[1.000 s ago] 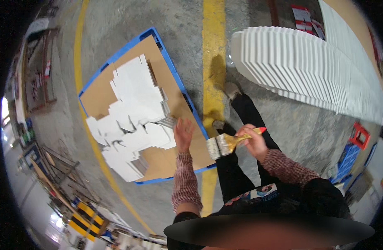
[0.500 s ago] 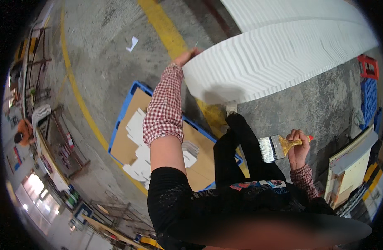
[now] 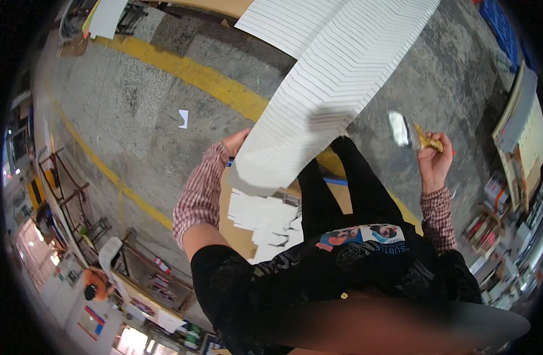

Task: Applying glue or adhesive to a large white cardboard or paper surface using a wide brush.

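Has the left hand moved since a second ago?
Yes. Against the brown cardboard, the left hand has gone from over it to beyond its far edge, by the near end of the white sheets.

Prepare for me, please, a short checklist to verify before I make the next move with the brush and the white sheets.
1. Brush in the right hand: ok, held by its handle.
2. Bristles away from the sheets: ok, a gap shows.
3. Left hand at the sheets' edge: ok.
4. Left fingers gripping firmly: cannot tell, they are partly hidden.
5. Floor free of scraps: not ok, a white scrap lies there.
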`<control>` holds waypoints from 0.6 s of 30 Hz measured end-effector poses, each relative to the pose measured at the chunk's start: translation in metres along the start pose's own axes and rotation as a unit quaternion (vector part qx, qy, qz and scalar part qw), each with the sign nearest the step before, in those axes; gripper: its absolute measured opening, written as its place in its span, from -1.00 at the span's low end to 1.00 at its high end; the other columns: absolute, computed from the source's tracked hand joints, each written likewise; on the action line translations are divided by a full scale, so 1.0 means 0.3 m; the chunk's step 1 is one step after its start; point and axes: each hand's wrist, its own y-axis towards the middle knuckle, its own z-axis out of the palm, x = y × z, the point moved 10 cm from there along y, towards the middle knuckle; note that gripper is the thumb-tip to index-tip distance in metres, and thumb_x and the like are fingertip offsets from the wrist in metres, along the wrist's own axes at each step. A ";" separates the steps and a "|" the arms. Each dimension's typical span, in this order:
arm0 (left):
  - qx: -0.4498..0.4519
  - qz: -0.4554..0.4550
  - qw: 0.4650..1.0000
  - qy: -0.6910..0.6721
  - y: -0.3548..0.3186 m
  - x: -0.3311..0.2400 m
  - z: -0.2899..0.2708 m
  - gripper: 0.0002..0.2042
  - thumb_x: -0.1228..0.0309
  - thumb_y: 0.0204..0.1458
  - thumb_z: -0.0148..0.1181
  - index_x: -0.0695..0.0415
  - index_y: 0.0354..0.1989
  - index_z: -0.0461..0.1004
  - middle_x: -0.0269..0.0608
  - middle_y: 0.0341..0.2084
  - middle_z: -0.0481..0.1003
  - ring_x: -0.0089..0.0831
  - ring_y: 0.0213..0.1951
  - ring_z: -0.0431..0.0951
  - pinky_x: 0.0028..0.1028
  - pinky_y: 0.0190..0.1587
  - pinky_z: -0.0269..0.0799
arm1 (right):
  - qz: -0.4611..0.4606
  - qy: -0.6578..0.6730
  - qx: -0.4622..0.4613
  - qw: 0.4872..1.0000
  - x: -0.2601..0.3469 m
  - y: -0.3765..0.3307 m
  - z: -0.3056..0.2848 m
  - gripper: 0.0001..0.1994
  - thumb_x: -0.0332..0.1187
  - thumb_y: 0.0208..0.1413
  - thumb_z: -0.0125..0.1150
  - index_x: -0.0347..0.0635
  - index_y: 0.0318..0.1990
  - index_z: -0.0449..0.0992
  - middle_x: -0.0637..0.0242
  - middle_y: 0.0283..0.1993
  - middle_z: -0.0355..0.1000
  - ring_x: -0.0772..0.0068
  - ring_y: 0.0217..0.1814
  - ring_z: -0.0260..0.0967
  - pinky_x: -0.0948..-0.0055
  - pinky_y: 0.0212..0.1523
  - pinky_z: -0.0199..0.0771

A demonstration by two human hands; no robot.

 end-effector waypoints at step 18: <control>-0.126 0.256 0.916 -0.282 -0.458 0.424 0.264 -0.39 -0.02 0.15 -0.31 0.14 0.27 0.02 -0.06 0.18 0.18 -0.19 0.18 0.23 -0.25 0.17 0.18 | -0.205 -0.289 0.050 0.934 0.065 -0.003 0.172 -0.86 -0.43 0.13 0.03 -0.29 -0.40 0.46 0.28 -0.30 0.40 0.48 -0.30 0.40 0.50 -0.34 0.51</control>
